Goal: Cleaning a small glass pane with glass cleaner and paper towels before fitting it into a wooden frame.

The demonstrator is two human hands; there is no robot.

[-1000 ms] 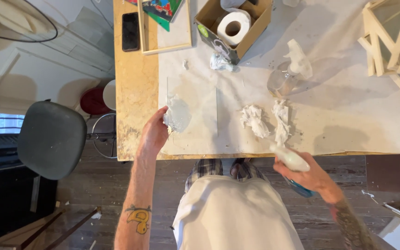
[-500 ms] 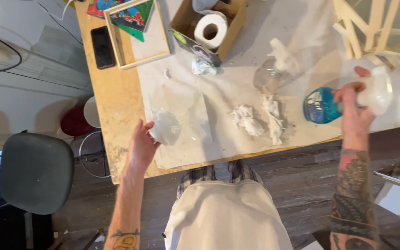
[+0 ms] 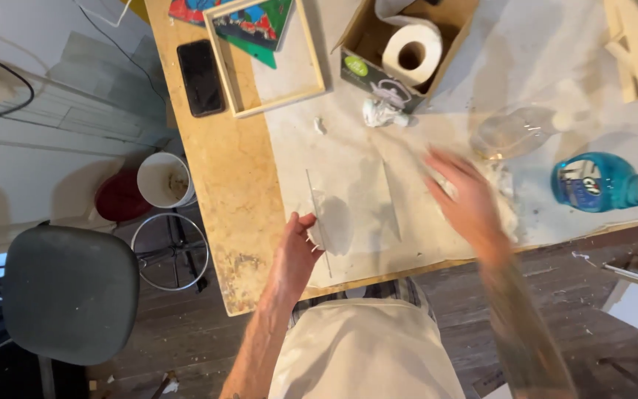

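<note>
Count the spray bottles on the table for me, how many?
2. A blue spray bottle lies at the table's right edge; a clear spray bottle lies just left of it, above the right hand. Others may be out of view.

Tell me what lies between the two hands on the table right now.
In the head view, a clear glass pane lies flat between them; the left hand holds its left edge, and the blurred right hand hovers just past its right edge.
</note>
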